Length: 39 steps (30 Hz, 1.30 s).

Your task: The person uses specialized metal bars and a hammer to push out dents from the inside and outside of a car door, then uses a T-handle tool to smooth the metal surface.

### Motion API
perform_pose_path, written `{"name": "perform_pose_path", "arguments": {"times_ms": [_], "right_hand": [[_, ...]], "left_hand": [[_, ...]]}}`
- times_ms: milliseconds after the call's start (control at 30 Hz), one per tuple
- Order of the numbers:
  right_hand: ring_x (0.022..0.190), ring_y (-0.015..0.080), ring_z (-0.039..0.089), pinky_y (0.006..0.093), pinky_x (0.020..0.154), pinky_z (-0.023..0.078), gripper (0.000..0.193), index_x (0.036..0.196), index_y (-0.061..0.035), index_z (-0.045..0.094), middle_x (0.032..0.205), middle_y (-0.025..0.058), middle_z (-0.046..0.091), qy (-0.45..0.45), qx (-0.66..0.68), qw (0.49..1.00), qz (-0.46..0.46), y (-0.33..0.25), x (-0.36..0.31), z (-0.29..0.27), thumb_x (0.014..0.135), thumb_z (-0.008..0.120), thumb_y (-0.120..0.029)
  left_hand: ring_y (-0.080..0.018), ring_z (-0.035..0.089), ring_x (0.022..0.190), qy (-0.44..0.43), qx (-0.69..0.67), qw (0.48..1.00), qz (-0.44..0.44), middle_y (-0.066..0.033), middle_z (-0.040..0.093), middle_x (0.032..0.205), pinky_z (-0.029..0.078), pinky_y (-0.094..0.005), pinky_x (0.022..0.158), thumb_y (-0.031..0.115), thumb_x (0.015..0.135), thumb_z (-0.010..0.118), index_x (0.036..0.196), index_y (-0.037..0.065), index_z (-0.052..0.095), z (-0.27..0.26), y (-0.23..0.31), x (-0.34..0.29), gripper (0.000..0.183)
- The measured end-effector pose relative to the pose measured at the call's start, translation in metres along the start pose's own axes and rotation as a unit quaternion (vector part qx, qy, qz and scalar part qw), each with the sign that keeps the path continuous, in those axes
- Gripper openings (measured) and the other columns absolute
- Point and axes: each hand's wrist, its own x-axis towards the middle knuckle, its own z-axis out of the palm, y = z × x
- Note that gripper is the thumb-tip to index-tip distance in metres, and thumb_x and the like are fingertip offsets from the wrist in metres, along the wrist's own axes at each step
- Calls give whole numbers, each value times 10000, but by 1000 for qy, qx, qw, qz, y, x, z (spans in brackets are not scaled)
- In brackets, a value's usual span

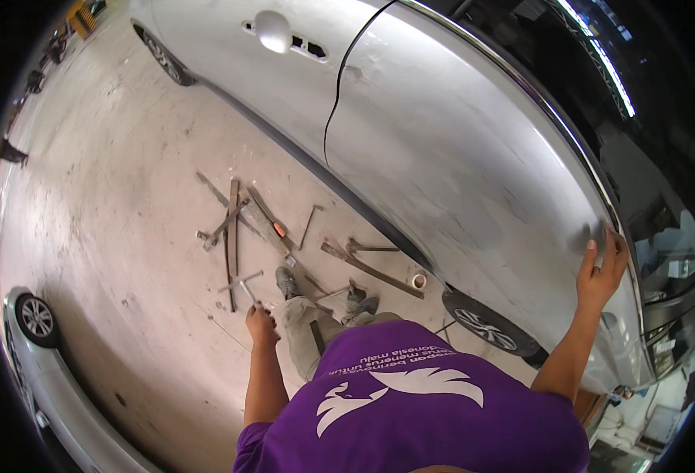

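Note:
My left hand (261,324) is closed around the handle of a hammer with a long, thin metal head (245,281), held low over the floor. My right hand (602,270) reaches out with its fingers extended, against the upper part of a silver car's rear door (458,150), just below the window trim. A ring is on one finger. The door's surface carries dark scratches and dull patches, and a dark gap separates it from the neighbouring door, which has a handle (273,31).
Several metal bars and tools lie on the floor around my feet, among them a long flat bar (371,270) and a hammer (207,240). A tape roll (419,281) lies near the car's wheel (485,329). Another grey car (79,410) stands at the lower left.

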Motion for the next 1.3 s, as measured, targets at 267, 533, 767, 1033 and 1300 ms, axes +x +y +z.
{"name": "perform_pose_path", "arguments": {"times_ms": [267, 533, 767, 1033, 1300], "right_hand": [[1142, 393, 525, 489, 943, 419, 396, 1263, -74, 588, 1267, 217, 523, -41, -129, 988, -80, 40, -10, 2, 954, 527, -315], [1289, 422, 392, 543, 1035, 311, 582, 1410, -77, 419, 1435, 221, 389, -49, -210, 968, -125, 65, -40, 3, 989, 354, -472], [1308, 412, 385, 540, 1041, 304, 656, 1417, -71, 407, 1441, 204, 398, -16, -246, 962, -116, 67, -44, 20, 976, 305, -546], [1305, 398, 400, 548, 1018, 331, 653, 1422, -63, 395, 1444, 191, 402, -10, -261, 957, -123, 76, -48, 22, 978, 302, -532], [1320, 382, 389, 538, 1038, 328, 638, 1406, -29, 403, 1441, 183, 412, -13, -264, 956, -130, 85, -52, 24, 978, 321, -494]], "left_hand": [[-78, 437, 516, -118, -57, 983, 127, -12, 486, 733, 357, -235, 433, 180, 983, 453, 1185, 24, 525, 127, 25, -44, 265], [-69, 470, 546, -171, -180, 933, 262, -14, 499, 750, 403, -211, 471, 186, 995, 449, 1348, 36, 419, 232, 90, -91, 385], [-60, 440, 563, -180, -220, 887, 365, 2, 474, 741, 380, -207, 477, 203, 1012, 426, 1462, 52, 287, 301, 125, -116, 495], [-43, 401, 589, -137, -337, 837, 409, 15, 454, 722, 373, -196, 501, 138, 995, 440, 1458, 40, 285, 354, 149, -109, 499], [-45, 405, 571, -56, -386, 826, 407, 14, 451, 701, 387, -201, 511, 141, 988, 442, 1430, 2, 326, 385, 157, -123, 478]]}}
